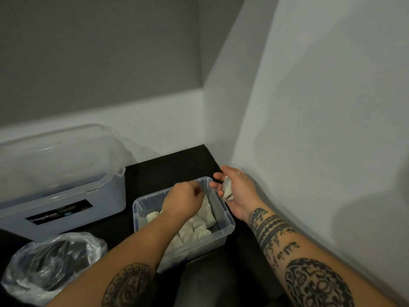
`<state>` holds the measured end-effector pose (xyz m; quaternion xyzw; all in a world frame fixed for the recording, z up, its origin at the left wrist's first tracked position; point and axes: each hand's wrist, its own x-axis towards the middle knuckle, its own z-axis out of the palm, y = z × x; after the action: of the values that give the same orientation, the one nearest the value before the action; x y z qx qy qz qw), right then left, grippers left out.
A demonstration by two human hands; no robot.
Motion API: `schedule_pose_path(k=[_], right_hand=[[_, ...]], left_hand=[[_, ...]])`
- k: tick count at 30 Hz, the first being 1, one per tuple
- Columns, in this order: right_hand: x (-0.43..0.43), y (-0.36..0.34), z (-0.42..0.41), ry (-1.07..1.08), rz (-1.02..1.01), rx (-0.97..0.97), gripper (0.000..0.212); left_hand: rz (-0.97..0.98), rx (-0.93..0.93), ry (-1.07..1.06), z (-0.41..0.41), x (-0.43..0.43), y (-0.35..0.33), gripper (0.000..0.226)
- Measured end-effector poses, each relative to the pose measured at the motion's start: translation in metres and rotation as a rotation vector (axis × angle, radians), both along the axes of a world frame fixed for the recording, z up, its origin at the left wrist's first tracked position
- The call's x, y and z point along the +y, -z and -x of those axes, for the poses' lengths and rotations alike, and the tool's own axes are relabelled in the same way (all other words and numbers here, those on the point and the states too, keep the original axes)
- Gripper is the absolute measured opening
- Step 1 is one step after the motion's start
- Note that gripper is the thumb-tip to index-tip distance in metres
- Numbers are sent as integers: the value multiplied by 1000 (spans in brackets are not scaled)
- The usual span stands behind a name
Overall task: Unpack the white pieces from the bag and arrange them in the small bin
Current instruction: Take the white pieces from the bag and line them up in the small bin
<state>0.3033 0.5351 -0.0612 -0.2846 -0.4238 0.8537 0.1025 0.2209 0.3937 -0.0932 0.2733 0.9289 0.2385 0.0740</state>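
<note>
One piece (228, 189) is tucked in the right hand (238, 191). It looks pinned against the palm by the lower fingers, with the others sticking out loose. That hand hangs just outside the far right corner of the bin (230, 227), close to the wall. The left hand (183, 202) is over the bin's middle with its fingers curled down toward the pieces (194, 231) already packed in. Honestly can't tell if it's pinching one or just nudging them.

What matters for the next move, I'd say, is that the held piece sits right of the left hand and just past the rim, so it only needs a short hop inward and left. The packed ones run in rows along the right wall, and the left end looks emptier, though the forearm hides a good part of the floor.

The bag (51, 262) is down at the near left, nearer the left arm and well apart from the right hand. The big box (62, 173) sits behind it.
</note>
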Motion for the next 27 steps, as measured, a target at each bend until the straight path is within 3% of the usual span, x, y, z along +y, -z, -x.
schedule_pose_path(k=[4, 7, 10, 12, 15, 18, 20, 22, 27], right_hand=[[-6, -8, -4, -82, 16, -2, 41], [-12, -13, -6, -146, 20, 7, 45], [-16, -12, -5, -199, 63, 23, 52], [-18, -11, -5, -212, 89, 25, 50], [-20, -14, -7, -211, 128, 36, 40], [-20, -15, -11, -243, 133, 67, 38], [-19, -15, -14, -316, 98, 83, 38], [-16, -13, -16, -361, 35, 76, 37], [-11, -10, -16, -334, -191, 33, 29]], left_hand=[[-373, -68, -87, -2, -3, -37, 8], [-479, -150, 9, -10, -3, -66, 8], [-480, -311, 172, -19, -4, -85, 19], [-396, -293, 210, -21, -4, -88, 17], [-315, -300, 180, -18, -5, -83, 12], [-416, -371, 70, -16, -5, -76, 10], [-488, -395, 21, -15, -6, -77, 11], [-458, -296, 24, -11, -7, -80, 14], [-481, -246, 5, -2, -8, -83, 11]])
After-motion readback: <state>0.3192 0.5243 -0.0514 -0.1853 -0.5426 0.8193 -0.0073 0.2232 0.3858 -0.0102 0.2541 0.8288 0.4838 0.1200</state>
